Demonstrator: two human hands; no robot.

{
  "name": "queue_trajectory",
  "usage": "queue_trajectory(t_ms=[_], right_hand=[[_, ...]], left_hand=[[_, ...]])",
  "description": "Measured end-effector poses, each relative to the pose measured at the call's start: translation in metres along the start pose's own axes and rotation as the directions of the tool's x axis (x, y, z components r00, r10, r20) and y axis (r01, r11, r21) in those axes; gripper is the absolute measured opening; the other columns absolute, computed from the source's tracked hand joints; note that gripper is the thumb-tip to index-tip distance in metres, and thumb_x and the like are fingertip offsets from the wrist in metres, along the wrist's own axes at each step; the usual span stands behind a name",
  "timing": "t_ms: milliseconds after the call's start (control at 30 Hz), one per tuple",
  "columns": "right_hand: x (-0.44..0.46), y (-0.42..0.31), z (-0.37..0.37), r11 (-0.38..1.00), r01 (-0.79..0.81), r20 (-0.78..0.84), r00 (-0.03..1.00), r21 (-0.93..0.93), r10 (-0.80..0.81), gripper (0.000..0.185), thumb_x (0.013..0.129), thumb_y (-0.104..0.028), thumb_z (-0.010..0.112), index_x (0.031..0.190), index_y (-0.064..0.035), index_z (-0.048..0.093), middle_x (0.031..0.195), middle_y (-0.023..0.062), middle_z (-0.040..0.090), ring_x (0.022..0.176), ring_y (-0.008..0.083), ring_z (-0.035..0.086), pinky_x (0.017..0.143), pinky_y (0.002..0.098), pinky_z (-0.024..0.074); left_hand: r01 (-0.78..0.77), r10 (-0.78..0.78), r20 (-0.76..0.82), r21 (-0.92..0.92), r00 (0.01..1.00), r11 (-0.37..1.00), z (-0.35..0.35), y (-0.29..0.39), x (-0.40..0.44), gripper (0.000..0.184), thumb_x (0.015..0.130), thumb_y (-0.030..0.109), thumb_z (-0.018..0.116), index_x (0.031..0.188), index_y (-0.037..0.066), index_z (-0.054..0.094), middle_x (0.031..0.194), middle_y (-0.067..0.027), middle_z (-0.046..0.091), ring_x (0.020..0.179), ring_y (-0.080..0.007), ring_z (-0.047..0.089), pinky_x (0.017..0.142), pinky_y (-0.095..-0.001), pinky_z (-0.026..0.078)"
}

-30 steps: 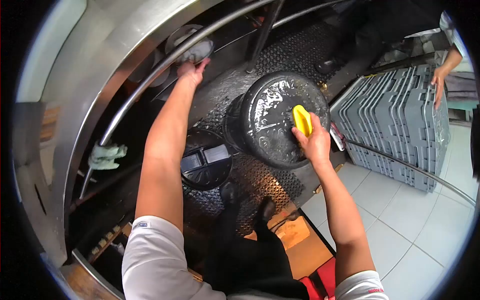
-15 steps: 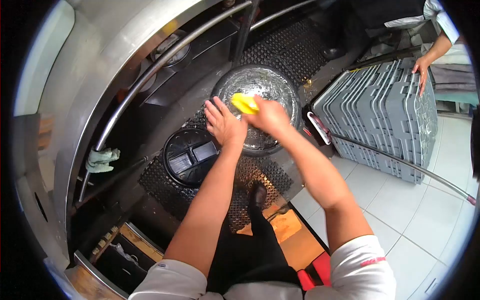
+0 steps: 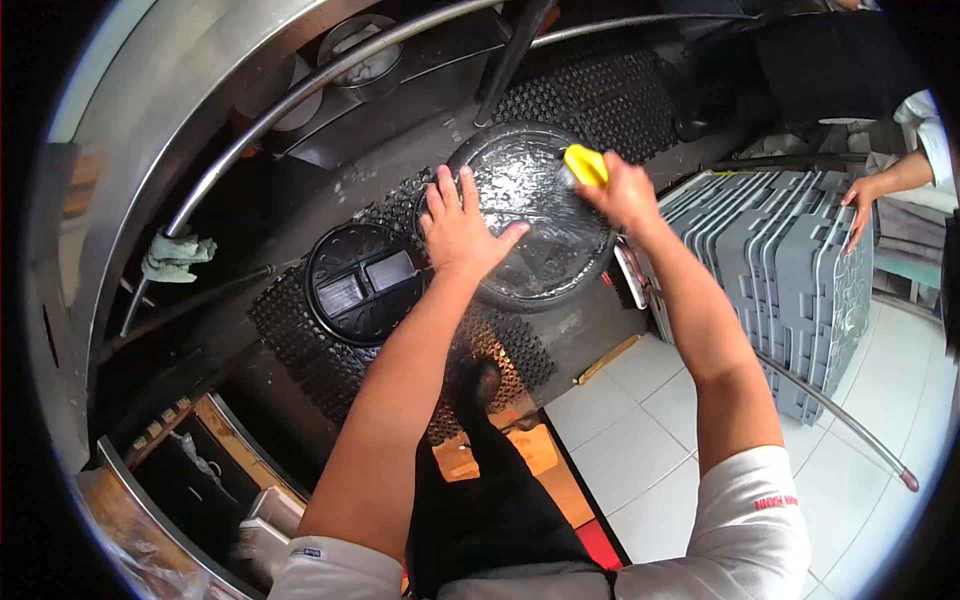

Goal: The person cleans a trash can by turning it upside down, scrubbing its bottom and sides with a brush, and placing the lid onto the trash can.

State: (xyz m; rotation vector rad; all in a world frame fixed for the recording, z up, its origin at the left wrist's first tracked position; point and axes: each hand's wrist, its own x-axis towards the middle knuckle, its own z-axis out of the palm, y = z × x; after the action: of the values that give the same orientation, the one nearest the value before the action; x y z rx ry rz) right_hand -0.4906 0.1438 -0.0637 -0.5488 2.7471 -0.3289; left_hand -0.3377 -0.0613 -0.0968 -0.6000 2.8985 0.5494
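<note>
A round black lid or drum top (image 3: 545, 245), wet and shiny, lies in the middle of the view. My left hand (image 3: 462, 228) rests on its left side, fingers spread, holding nothing. Closed around a yellow-handled brush (image 3: 586, 166), my right hand (image 3: 622, 195) is over the lid's upper right part. The brush's head is hard to make out against the wet surface. Left of my left hand, a smaller round black lid (image 3: 363, 284) with two rectangular recesses lies over the rubber mat (image 3: 290, 315).
A co-worker's hand (image 3: 858, 208) touches stacked grey crates (image 3: 765, 260) at the right. A metal rail (image 3: 270, 115) with a cloth (image 3: 177, 256) curves along the left. A long-handled tool (image 3: 845, 420) crosses the white tiles. A bowl (image 3: 362, 55) stands beyond the rail.
My left hand came from the bowl beyond the rail onto the large lid. My right hand, still gripping the brush, moved left across the lid, then back to its upper right.
</note>
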Motion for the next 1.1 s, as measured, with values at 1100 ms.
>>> queue_trajectory(t_ms=[1100], right_hand=[[-0.067, -0.077, 0.025, 0.99, -0.047, 0.058, 0.998, 0.135, 0.039, 0.056, 0.078, -0.049, 0.079, 0.113, -0.0062, 0.067, 0.094, 0.0257, 0.072, 0.09, 0.0413, 0.071, 0.083, 0.049, 0.0569]], left_hand=[[0.042, -0.041, 0.006, -0.108, 0.999, 0.993, -0.005, -0.013, -0.001, 0.145, 0.052, 0.075, 0.083, 0.158, 0.001, 0.016, 0.163, -0.0216, 0.021, 0.147, -0.0381, 0.026, 0.117, -0.0493, 0.031]])
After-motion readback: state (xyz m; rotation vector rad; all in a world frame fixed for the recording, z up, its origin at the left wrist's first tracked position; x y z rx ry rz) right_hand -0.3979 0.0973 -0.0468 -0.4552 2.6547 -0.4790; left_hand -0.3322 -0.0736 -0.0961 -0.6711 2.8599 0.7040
